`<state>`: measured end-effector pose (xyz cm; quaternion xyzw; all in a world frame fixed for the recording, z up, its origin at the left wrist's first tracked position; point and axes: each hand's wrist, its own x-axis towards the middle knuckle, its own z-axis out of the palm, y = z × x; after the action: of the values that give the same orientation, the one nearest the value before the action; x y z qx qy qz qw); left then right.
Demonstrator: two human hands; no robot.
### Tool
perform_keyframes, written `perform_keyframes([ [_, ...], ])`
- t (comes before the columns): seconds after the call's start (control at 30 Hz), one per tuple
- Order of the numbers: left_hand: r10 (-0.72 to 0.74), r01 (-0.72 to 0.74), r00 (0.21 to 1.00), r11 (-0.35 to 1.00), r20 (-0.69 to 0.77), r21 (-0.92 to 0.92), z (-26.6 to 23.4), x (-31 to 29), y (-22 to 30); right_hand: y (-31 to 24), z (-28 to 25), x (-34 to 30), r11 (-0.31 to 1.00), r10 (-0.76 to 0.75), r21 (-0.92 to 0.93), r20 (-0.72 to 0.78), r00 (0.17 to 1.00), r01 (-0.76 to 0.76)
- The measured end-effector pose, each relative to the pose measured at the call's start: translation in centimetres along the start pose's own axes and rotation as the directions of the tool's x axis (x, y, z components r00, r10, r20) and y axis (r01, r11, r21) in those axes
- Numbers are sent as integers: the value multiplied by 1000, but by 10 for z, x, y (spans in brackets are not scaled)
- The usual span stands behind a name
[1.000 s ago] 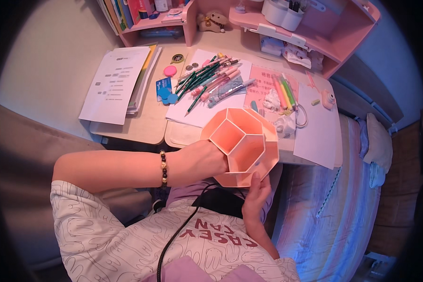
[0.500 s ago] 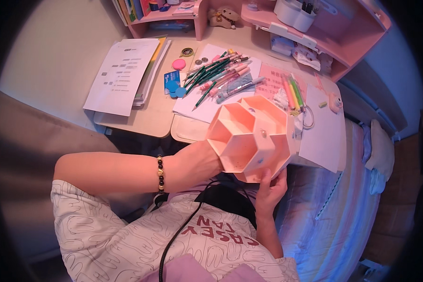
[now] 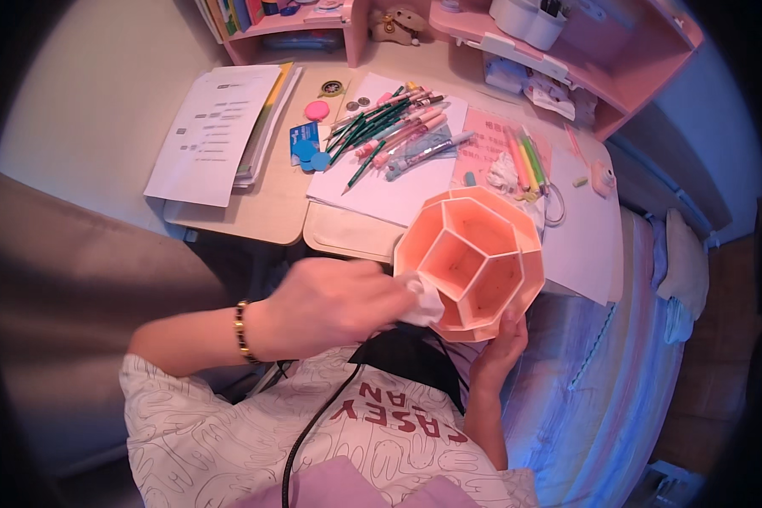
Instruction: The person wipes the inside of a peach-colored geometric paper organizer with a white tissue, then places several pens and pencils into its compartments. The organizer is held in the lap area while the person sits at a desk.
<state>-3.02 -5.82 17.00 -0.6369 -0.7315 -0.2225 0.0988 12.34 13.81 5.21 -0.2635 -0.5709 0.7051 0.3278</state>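
Note:
A pink, many-sided pen holder with several inner compartments is held up in front of my chest, its openings facing me. My right hand grips it from below at its lower edge. My left hand, with a beaded bracelet on the wrist, pinches a small white tissue against the holder's left rim. The compartments look empty.
On the desk behind lie a heap of pens and pencils on white paper, a stack of printed sheets, highlighters, small round things and a crumpled tissue. Pink shelves stand at the back; a bed is at right.
The holder has dropped slightly and turned. My left hand came out from behind it to its left rim, now with a white tissue in its fingers.

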Motion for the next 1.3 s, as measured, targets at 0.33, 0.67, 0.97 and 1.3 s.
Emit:
perform_keyframes([
  [0.33,-485,330,867,734,-118,-593,-4,-33,-3,-4,-10,3,998,58,-13,63,996,-58],
  [0.67,-79,100,874,995,480,-18,0,2,14,-8,-2,-7,991,-20,-128,50,999,26],
  [0.97,-26,41,898,999,439,-26,39,-16,-11,-19,15,-8,946,-105,-296,100,989,130],
  [1.3,-97,127,928,990,361,-61,53,1,-17,-5,6,5,982,-53,-179,57,997,62],
])
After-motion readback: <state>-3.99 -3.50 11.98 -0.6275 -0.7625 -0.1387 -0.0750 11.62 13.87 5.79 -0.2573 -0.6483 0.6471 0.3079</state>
